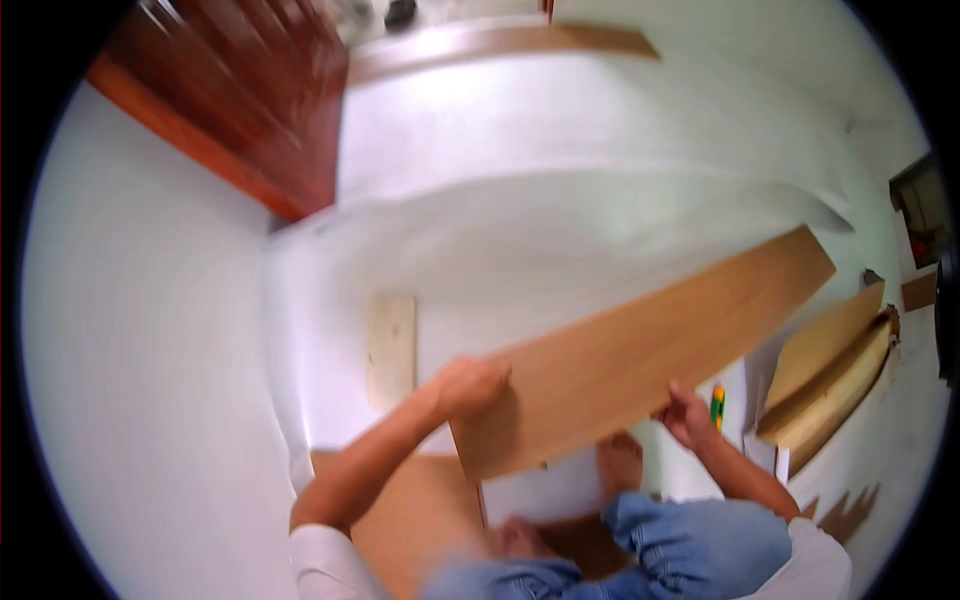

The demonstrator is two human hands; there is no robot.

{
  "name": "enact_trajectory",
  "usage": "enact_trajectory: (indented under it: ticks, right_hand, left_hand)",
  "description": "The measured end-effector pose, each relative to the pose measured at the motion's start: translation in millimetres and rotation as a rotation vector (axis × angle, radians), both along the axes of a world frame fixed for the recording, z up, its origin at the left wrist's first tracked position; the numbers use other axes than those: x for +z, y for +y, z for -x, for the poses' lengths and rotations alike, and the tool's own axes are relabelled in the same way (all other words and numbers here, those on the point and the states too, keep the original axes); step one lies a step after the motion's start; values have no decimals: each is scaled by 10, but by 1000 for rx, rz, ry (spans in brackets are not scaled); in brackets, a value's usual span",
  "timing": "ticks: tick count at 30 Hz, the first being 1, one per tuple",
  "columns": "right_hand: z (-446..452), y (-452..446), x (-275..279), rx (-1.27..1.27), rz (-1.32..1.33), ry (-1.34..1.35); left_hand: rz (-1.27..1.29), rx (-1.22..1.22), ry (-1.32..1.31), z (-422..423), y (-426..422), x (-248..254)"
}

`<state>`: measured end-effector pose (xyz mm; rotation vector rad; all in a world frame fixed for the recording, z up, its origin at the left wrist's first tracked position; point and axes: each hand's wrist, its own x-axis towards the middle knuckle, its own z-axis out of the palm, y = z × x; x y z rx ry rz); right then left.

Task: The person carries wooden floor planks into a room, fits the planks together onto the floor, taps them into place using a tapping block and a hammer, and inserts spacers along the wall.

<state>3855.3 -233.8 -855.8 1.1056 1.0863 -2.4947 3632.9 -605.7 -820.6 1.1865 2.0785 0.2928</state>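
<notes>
Here, a long board [645,350] between left hand [475,388] and right hand [687,417].
The left grips its far edge, the right pinches its near edge; outside the left lies a pale plank [393,350], outside the right a green-and-yellow tool [718,408].

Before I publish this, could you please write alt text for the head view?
A person's left hand grips a long brown board near one end; the right hand is at its lower edge. A smaller pale board lies on a white surface.
</notes>
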Motion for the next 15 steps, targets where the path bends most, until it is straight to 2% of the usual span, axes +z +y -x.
enact_trajectory:
  ticks: [2, 4, 5, 6, 7, 8, 9, 10, 11, 12, 13, 15]
  right_hand:
    - [-28, 22, -33, 17, 54, 31]
    - [-69, 67, -139, 64, 100, 60]
    - [-53, 32, -103, 35, 69, 44]
    - [-16, 8, -9, 19, 107, 38]
    - [27, -20, 73, 30, 107, 28]
    - [36, -26, 133, 48, 106, 3]
    - [38, -29, 100, 52, 114, 14]
    - [26, -23, 49, 75, 116, 38]
    - [17, 40, 9, 94, 102, 63]
    - [-41, 58, -106, 80, 62, 52]
    - [14, 41, -33, 49, 57, 58]
    - [-40, 17, 57, 20, 68, 38]
  left_hand:
    - [2, 111, -124, 75, 61, 66]
    - [232, -104, -69, 326, 222, 344]
    - [348, -175, 45, 521, 380, 617]
    - [127, -238, 228, 912, 370, 538]
    - [-40, -215, 551, 1485, 516, 697]
    - [-20, 108, 779, 2061, 706, 1183]
    - [56, 262, 994, 2813, 880, 1797]
    - [-239, 562, 1038, 3191, 905, 2528]
    - [-598, 830, 1630, 3769, 982, 2582]
    - [-415, 912, 1624, 4764, 759, 2530]
    - [-428, 919, 1623, 4565, 840, 2756]
    - [-762, 700, 1598, 3686, 840, 3189]
